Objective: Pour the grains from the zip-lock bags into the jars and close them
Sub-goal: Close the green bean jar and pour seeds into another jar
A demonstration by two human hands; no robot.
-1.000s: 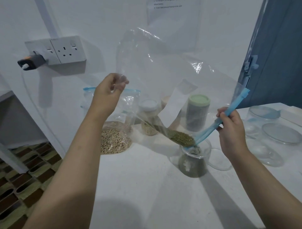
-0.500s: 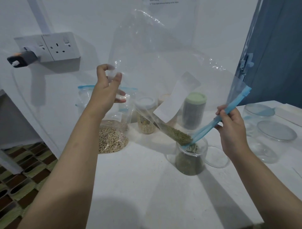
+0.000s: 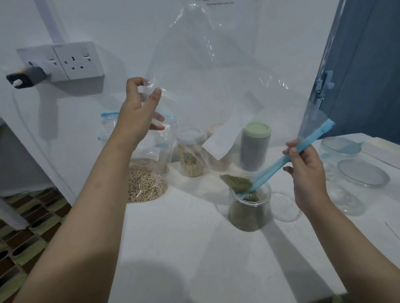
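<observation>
A left hand (image 3: pixel 138 112) pinches a clear zip-lock bag (image 3: pixel 216 90) by its corner; the right hand (image 3: pixel 307 170) grips the blue zip strip (image 3: pixel 287 160). Below the right fingers, green grains (image 3: pixel 237 183) spill into an open jar (image 3: pixel 249 207), apparently half full.

Dim bluish light, wide-angle edge distortion

The printed notice (image 3: pixel 219 2) is cut off at the top edge, its text unreadable.

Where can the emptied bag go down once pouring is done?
Bare table lies in front of the open jar, between both forearms. Crowded: grain bag and lidded jars at the wall; glass lids at right.
</observation>
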